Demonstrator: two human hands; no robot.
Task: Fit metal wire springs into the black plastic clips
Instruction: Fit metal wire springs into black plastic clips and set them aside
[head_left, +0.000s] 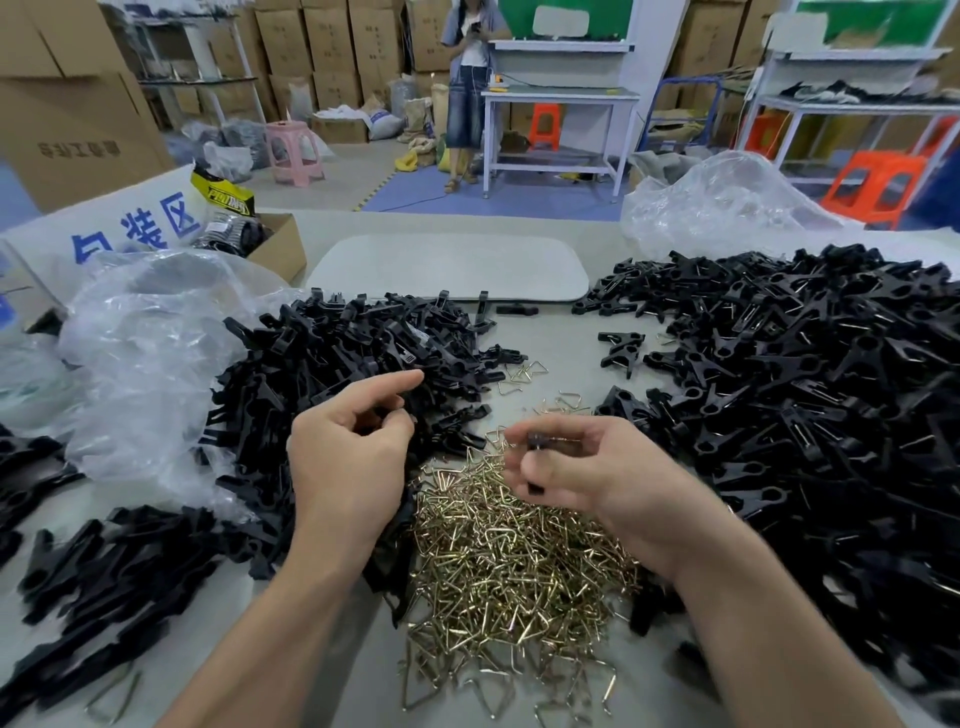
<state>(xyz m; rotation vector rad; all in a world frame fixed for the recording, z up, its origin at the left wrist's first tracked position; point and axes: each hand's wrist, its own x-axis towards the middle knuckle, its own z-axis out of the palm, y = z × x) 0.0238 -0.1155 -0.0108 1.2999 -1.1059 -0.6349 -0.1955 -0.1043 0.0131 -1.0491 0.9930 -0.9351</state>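
Cardboard box (278, 252) open at the far left of the desk (561, 332) — dark packed goods and a yellow-black packet in it, no more can be made out. Clear bag (145, 364) crumpled on the left, contents unreadable; second bag (727, 208) far right, same. Black clips lie loose on the desk in heaps: left pile (353, 343), near pile (104, 571) at the lower left, right pile (805, 374), where many clips show a wire across them. Springs (509, 551), brass-coloured, are heaped between the two forearms, with a few strays beyond. Right hand (597, 473) is over the far edge of the springs, fingers (550, 470) and thumb curled round one clip (540, 440) — it sits between thumb tip and fingertips, a black end poking out below them. Too blurred to tell if a spring is in it. Left hand (348, 457) is at the near edge of the left pile, index finger straight and pointing right, other fingers curled toward the thumb. Something dark shows at the thumb tip; cannot tell if it is gripped or just pile behind. Hands are near each other, not touching. White board (447, 265) lies flat behind the piles.
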